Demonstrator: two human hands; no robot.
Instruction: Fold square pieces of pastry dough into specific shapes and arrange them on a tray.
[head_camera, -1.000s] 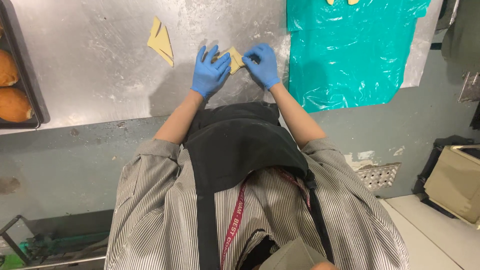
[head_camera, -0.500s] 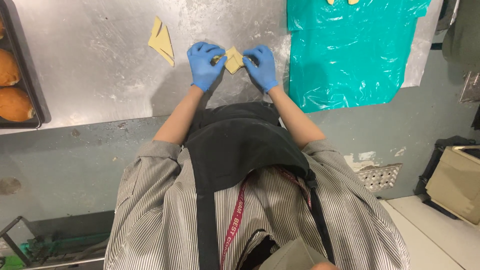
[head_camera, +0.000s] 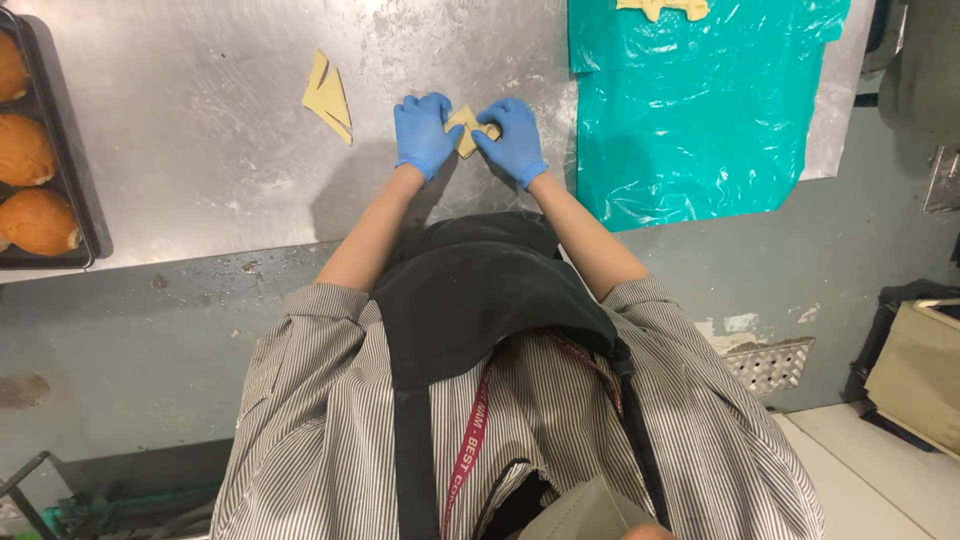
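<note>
Both my hands wear blue gloves and meet over a small pale dough piece (head_camera: 465, 128) on the floured steel table (head_camera: 200, 190). My left hand (head_camera: 422, 135) pinches its left side. My right hand (head_camera: 512, 142) pinches its right side, fingertips nearly touching the left hand's. Most of the dough piece is hidden under my fingers. A second, triangular dough piece (head_camera: 328, 97) lies flat to the left, apart from my hands.
A dark tray (head_camera: 75, 215) with round brown buns (head_camera: 38, 220) stands at the table's left edge. A teal plastic sheet (head_camera: 700, 110) covers the right part, with pale dough pieces (head_camera: 662, 8) at its far end. The table's near edge runs below my forearms.
My hands have drawn closer together around the dough piece, which now looks more bunched up and covered. The triangular piece on the left has not moved.
</note>
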